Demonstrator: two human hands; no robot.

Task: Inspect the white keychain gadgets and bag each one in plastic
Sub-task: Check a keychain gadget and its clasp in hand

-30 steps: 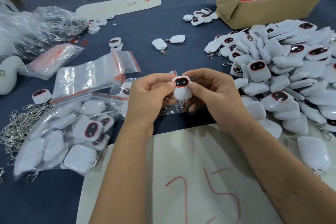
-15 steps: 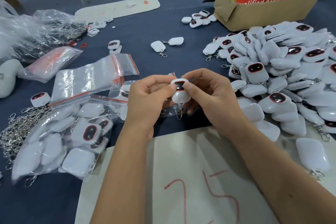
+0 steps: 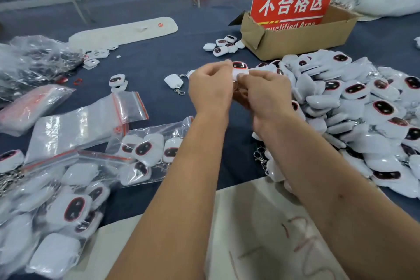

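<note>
Bags (image 3: 145,154) hold gadgets; carton (image 3: 302,36) holds sign (image 3: 293,4).

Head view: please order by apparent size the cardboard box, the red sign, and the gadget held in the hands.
1. cardboard box
2. red sign, somewhat smaller, its lower edge hidden in the box
3. held gadget, far smallest, partly covered by the left hand and right hand

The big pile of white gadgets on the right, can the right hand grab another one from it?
Probably not yet. The pile of white gadgets lies right beside the right hand with nothing between, but both hands are busy: it and the left hand hold one gadget.
</note>
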